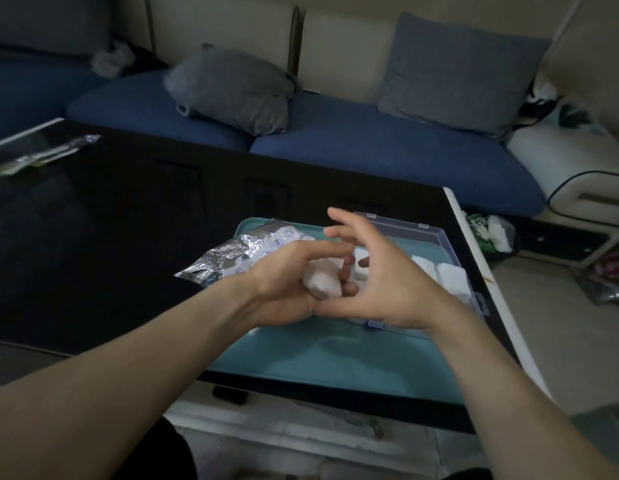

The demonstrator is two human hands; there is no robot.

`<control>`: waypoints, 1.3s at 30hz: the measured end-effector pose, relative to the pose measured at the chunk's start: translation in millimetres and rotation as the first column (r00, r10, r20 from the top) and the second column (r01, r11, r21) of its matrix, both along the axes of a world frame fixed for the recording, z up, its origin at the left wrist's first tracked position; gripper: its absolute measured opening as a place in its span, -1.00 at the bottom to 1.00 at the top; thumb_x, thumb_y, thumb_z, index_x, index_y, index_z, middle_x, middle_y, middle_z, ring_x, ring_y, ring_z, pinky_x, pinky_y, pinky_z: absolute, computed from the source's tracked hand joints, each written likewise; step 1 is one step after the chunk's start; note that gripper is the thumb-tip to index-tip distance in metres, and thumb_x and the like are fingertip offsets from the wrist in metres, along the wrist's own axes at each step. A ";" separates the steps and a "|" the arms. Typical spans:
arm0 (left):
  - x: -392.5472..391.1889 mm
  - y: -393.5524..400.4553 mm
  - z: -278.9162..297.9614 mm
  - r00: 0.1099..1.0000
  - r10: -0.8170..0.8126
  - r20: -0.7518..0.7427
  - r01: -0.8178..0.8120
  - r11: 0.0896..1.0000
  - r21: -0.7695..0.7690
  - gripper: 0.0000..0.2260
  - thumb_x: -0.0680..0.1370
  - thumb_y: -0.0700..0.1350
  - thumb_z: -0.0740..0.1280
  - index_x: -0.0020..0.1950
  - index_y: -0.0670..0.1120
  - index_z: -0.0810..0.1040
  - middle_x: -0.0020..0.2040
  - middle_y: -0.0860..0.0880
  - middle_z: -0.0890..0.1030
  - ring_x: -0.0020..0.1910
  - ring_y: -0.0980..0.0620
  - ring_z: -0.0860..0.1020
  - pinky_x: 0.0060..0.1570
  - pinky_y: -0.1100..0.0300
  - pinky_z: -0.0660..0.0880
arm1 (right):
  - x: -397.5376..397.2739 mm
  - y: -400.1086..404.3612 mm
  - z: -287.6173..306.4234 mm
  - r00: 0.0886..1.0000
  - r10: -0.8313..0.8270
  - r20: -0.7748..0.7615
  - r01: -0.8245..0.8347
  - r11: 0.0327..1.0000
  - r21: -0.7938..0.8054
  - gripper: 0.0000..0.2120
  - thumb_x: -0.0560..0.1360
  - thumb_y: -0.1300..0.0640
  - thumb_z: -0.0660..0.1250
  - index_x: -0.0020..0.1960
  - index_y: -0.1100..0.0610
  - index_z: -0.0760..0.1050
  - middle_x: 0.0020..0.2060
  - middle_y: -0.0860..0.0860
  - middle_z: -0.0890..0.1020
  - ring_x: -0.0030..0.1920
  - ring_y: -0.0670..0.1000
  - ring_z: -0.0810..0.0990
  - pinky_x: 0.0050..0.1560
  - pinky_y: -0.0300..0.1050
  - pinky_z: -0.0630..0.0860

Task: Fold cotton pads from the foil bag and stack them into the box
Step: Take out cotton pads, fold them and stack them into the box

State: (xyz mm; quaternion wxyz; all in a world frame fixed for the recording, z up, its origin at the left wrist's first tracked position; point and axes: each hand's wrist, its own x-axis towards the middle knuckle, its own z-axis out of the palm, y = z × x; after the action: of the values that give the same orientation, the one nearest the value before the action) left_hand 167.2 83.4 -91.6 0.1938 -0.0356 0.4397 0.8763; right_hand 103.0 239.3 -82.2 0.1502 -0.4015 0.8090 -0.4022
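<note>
We hold one cotton pad [323,280] in our left hand [284,289], fingers curled round it, over the teal tray [301,358]. Right hand [381,271] just beside, fingers loosely spread, gripping nothing. The box [436,233] lies right of both hands, nearer the right one, with folded pads [450,275] inside. Foil bag [238,254] sits left, behind the left wrist. Pad's long axis unclear.

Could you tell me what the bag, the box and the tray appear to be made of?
The bag looks like crinkled metallic foil: silvery, creased, shiny. The box seems clear hard plastic; the tray shows through its walls. The tray looks like smooth teal plastic with a faint sheen, though that is less certain.
</note>
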 end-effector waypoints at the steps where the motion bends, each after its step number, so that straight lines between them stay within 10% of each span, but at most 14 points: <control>1: 0.2 -0.5 -0.5 1.000 -0.019 -0.017 0.019 1.000 -0.001 -0.70 0.53 -0.14 0.33 0.25 -0.11 0.45 0.08 -0.19 0.45 0.05 -0.09 0.47 0.16 0.03 0.38 | 2.3 -2.3 -1.3 1.000 -0.001 -0.023 0.001 1.000 -0.002 0.03 0.21 0.05 0.70 0.55 -0.12 0.23 0.29 -0.24 0.49 0.22 -0.29 0.52 0.06 -0.40 0.50; 13: 8.2 5.1 7.8 0.999 0.031 -0.012 -0.031 1.000 -0.006 -0.84 0.45 -0.22 0.33 0.01 -0.18 0.57 -0.15 -0.12 0.66 -0.19 0.00 0.67 -0.23 0.17 0.62 | 11.2 -10.2 3.2 0.982 -0.026 -0.185 0.022 0.999 -0.027 -0.33 0.18 0.00 0.70 0.24 -0.04 0.56 0.07 -0.19 0.64 0.08 -0.19 0.60 0.07 -0.26 0.51; 20: 6.0 6.4 6.2 0.999 0.042 -0.029 -0.043 0.998 -0.052 -0.89 0.49 -0.29 0.33 0.00 -0.17 0.52 -0.15 -0.12 0.60 -0.19 0.01 0.62 -0.24 0.18 0.60 | 11.8 -14.3 -0.1 0.982 -0.028 -0.186 0.021 0.999 -0.039 -0.29 0.15 -0.01 0.70 0.26 -0.07 0.54 0.04 -0.15 0.66 0.03 -0.11 0.66 0.05 0.01 0.63; 39: 5.6 8.8 -0.6 0.994 0.088 -0.057 -0.094 0.990 -0.107 -0.83 0.49 -0.26 0.38 0.07 -0.15 0.54 -0.14 -0.11 0.66 -0.19 0.01 0.67 -0.19 0.18 0.62 | 13.4 -10.9 5.9 0.971 -0.033 -0.236 0.054 0.995 0.082 -0.08 0.17 -0.07 0.69 0.45 -0.14 0.36 0.18 -0.22 0.59 0.12 -0.16 0.57 0.12 -0.24 0.48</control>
State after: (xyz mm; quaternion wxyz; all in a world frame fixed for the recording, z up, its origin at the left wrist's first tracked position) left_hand 172.8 92.2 -92.2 0.1399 -0.0432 0.4898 0.8595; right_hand 116.4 228.4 -76.3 0.0622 -0.4215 0.8466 -0.3191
